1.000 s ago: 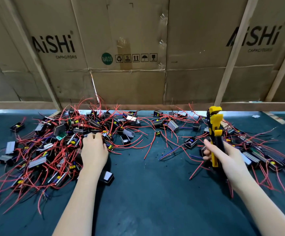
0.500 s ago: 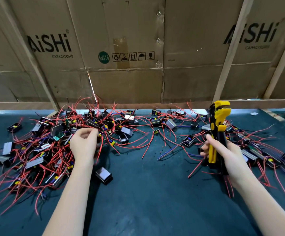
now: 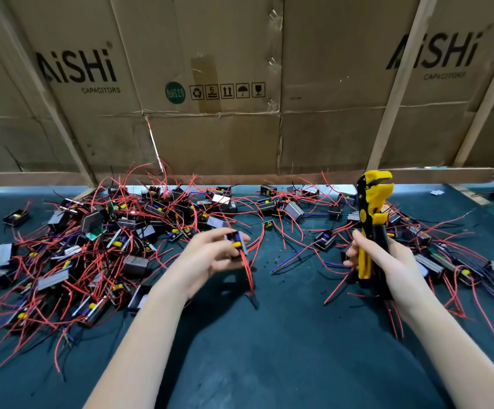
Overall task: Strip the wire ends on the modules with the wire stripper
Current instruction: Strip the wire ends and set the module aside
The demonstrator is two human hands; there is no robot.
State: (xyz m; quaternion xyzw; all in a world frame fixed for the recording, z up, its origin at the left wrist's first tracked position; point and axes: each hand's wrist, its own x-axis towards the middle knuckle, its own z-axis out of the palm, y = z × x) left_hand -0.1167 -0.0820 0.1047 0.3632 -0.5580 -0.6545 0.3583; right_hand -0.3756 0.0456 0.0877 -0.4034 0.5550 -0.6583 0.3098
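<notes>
Your left hand (image 3: 210, 261) pinches one module (image 3: 235, 241), red wires (image 3: 247, 270) dangling, just right of the module pile (image 3: 98, 246). Your right hand (image 3: 387, 261) grips the upright wire stripper (image 3: 371, 219), farther right of the pile.

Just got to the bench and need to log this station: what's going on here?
A person is stripping wire ends on small modules. The left hand pinches one module above the green mat, its red wires hanging down. The right hand grips a yellow-and-black wire stripper upright, head up. The wires are not in the stripper yet. A big tangled pile of modules lies to the left, and more lie to the right.
</notes>
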